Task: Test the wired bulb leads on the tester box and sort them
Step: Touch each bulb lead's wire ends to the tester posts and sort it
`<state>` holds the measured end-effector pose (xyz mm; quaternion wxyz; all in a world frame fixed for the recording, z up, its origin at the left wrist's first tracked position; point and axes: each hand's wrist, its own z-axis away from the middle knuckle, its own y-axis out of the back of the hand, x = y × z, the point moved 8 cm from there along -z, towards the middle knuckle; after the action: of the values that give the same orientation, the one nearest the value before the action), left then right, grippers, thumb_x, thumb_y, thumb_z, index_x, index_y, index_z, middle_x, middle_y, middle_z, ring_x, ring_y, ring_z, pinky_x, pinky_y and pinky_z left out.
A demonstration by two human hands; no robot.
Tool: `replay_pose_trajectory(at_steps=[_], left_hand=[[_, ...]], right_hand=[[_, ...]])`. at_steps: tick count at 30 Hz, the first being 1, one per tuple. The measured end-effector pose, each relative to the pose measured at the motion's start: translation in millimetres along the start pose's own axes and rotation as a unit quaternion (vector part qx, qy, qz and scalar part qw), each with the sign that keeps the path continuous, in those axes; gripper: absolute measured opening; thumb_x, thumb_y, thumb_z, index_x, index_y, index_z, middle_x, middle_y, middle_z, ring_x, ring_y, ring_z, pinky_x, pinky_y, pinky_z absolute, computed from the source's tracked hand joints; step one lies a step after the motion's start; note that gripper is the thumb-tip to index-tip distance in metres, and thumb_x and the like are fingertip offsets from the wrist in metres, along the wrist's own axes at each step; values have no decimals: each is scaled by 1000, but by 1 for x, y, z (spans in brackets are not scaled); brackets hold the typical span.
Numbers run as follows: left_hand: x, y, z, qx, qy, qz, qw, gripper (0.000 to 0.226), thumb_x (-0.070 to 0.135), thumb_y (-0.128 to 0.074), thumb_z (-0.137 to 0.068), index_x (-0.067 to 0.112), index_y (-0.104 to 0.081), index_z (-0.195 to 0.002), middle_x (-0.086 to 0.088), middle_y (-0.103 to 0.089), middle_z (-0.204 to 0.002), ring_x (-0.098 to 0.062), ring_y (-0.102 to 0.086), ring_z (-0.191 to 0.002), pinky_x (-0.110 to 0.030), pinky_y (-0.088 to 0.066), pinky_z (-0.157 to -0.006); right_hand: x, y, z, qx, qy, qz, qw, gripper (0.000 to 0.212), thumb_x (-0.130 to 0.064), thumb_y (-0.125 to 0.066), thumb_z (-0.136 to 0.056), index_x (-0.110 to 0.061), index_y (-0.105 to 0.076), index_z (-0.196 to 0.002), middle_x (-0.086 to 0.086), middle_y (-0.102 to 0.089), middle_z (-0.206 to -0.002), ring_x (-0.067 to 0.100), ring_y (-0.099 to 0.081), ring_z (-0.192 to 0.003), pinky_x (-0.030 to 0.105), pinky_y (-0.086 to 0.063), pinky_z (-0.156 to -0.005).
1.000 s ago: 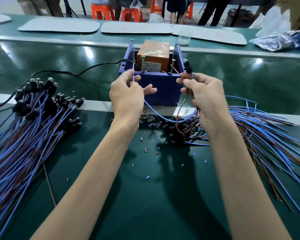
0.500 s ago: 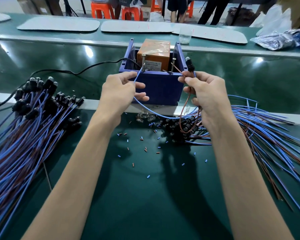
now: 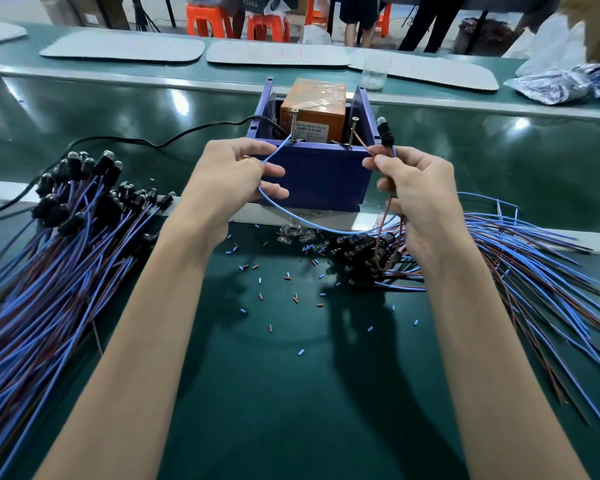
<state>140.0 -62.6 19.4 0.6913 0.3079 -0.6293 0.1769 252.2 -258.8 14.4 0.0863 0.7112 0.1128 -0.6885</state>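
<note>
Blue-and-brown wired bulb leads (image 3: pixel 49 271) lie heaped at nine o'clock. Fingers of the left hand (image 3: pixel 222 181) pinch a thin blue wire (image 3: pixel 274 154) up by the left screw (image 3: pixel 293 128) of the blue plastic tester box (image 3: pixel 319 174) at twelve. Fingers of the right hand (image 3: pixel 420 199) pinch its brown wire (image 3: pixel 362 144) and black-socketed bulb (image 3: pixel 384 131). More loose leads (image 3: pixel 534 258) fan out at three.

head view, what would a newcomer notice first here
The dark blue plastic tester box sits centre, an orange block inside. The left hand pinches a blue wire up to it; the right hand holds a black-socketed bulb lead. A heap of blue and brown wired leads lies left.
</note>
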Motion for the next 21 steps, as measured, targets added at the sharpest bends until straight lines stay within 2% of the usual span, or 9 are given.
replay_pose_trajectory(at_steps=[12, 21], left_hand=[[2, 4, 1, -23, -3, 12, 1000, 34, -8, -37, -91, 11, -63, -99, -6, -66, -83, -13, -67, -50, -19, -55, -59], [3, 6, 0, -26, -10, 0, 1000, 34, -6, -38, -93, 14, -63, -104, -3, -66, -84, -11, -68, -53, -17, -55, -61]], right_hand=[[3, 2, -1, 3, -13, -27, 1000, 24, -2, -54, -87, -18, -67, -77, -6, -67, -70, 4, -38, -49, 12, -26, -37], [2, 2, -1, -8, -16, -43, 999, 24, 1, -50, -87, -14, -68, -81, -3, -65, -70, 2, -35, -45, 12, -24, -37]])
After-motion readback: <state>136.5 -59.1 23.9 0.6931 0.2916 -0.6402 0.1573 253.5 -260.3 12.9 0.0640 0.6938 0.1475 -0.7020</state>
